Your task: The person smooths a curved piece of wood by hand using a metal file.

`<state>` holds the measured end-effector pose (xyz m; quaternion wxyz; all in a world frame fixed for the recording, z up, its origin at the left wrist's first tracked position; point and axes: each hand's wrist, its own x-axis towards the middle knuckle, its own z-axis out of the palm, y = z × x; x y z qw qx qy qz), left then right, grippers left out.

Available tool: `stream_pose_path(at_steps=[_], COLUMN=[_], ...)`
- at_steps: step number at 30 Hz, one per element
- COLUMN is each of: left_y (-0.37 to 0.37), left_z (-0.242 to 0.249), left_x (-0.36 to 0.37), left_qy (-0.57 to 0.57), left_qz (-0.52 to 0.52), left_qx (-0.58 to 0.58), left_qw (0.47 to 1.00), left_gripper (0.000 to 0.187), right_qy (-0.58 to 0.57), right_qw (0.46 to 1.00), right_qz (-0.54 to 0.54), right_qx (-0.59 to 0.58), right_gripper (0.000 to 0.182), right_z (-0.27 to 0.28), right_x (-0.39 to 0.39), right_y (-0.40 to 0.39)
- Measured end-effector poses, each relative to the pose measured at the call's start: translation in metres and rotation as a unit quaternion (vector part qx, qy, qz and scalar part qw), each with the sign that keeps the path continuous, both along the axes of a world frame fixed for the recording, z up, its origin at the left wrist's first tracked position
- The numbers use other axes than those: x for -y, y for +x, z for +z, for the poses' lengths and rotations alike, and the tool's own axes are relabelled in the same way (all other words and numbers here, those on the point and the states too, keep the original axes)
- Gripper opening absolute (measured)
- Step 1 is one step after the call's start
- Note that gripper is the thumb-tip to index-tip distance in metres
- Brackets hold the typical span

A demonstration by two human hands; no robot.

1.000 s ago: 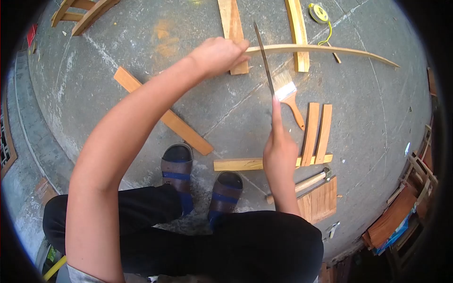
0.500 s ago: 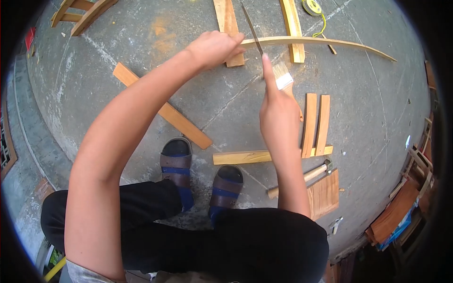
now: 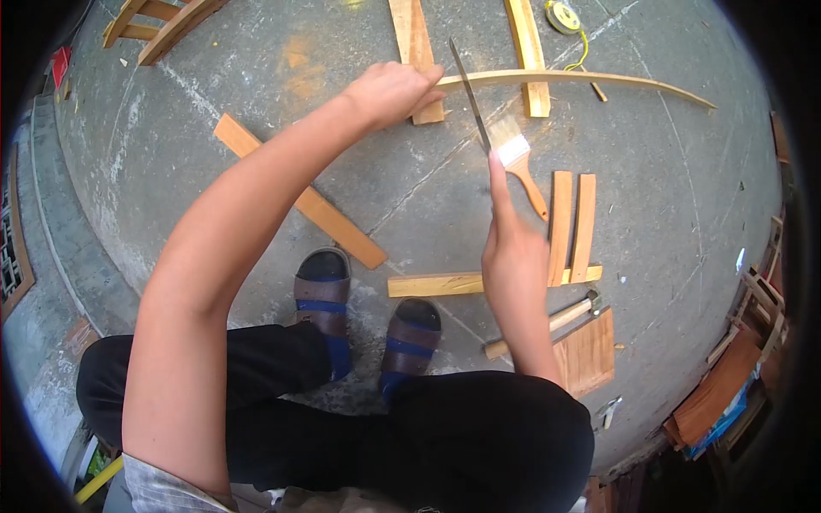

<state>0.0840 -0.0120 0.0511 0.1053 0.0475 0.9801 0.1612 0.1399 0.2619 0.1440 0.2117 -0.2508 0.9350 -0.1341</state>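
My left hand (image 3: 395, 92) grips the left end of a long thin curved wooden strip (image 3: 590, 77), which lies across two wooden pieces on the floor. A narrow saw blade (image 3: 471, 94) crosses the strip just right of those fingers. Its handle is hidden inside my right hand (image 3: 516, 248), whose index finger is stretched along the blade. Beside the blade lies a paintbrush (image 3: 528, 181) with a white band.
Two short slats (image 3: 560, 227) rest over a wooden bar (image 3: 436, 284). Near them are a hammer (image 3: 547, 327) and a wooden board (image 3: 588, 352). A plank (image 3: 338, 227) lies left; a tape measure (image 3: 563, 16) sits at the top.
My right hand has moved down toward me, drawing the blade back across the strip. More of the paintbrush shows. My left hand keeps its hold on the strip.
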Motion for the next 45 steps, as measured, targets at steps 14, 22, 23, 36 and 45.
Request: stream_pose_path(at_steps=[14, 22, 23, 36, 45], left_y=[0.003, -0.004, -0.002, -0.002, -0.006], left_z=[-0.007, -0.001, -0.004, -0.010, -0.013], left_x=[-0.001, 0.008, 0.003, 0.013, 0.017], left_qy=[0.007, -0.008, -0.002, 0.029, 0.040], left_qz=[0.008, -0.011, -0.017, -0.014, -0.021], left_qx=[0.000, 0.007, 0.020, -0.024, -0.026], left_qw=[1.000, 1.000, 1.000, 0.999, 0.999], left_gripper=[0.037, 0.037, 0.037, 0.044, 0.052], right_qy=[-0.068, -0.066, -0.056, -0.253, -0.067], right_qw=[0.997, 0.997, 0.998, 0.949, 0.984], right_qz=[-0.008, -0.029, -0.029, -0.185, -0.159], right_qx=[-0.039, 0.013, 0.016, 0.011, 0.036], right_gripper=[0.089, 0.092, 0.092, 0.048, 0.014], right_z=[-0.033, -0.040, -0.038, -0.102, -0.083], right_x=[0.028, 0.007, 0.012, -0.020, -0.020], right_y=[-0.024, 0.004, 0.004, 0.049, 0.038])
